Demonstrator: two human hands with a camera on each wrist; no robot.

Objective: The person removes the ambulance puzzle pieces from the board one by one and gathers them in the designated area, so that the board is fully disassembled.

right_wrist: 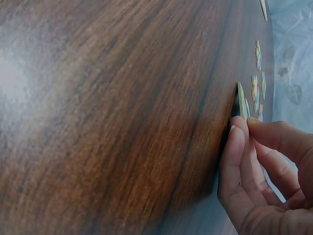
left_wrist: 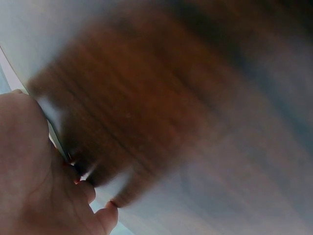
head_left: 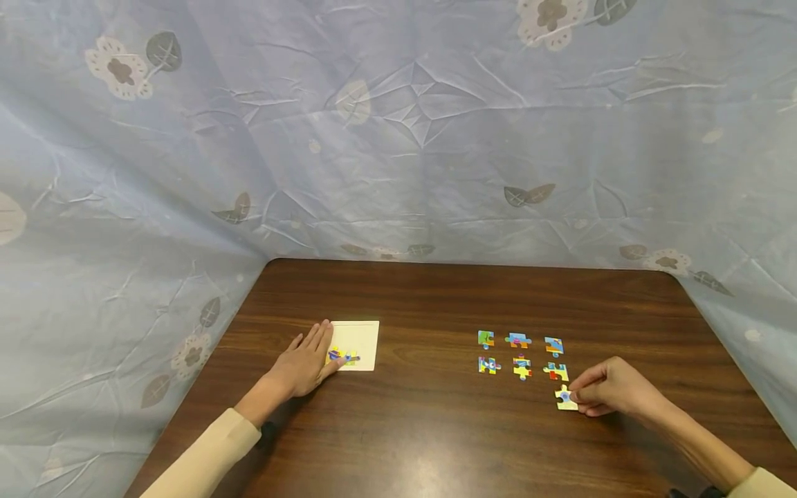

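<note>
On the left of the table, my left hand [head_left: 304,364] lies with straight fingers along the left edge of a pale square puzzle tray [head_left: 367,339]. Its thumb reaches over the tray's lower part, beside colourful puzzle pieces [head_left: 350,358] set in there; the hand covers part of them. At the right, my right hand [head_left: 613,389] pinches a yellow puzzle piece [head_left: 564,399] with a blue spot between thumb and fingers. In the right wrist view that piece [right_wrist: 241,100] is seen edge-on, tilted up from the tabletop.
Several loose puzzle pieces [head_left: 521,366] lie in two rows right of the middle, just beyond the right hand. The brown wooden table [head_left: 423,415] has a patterned grey-blue cloth [head_left: 398,173] hanging behind it and at its sides.
</note>
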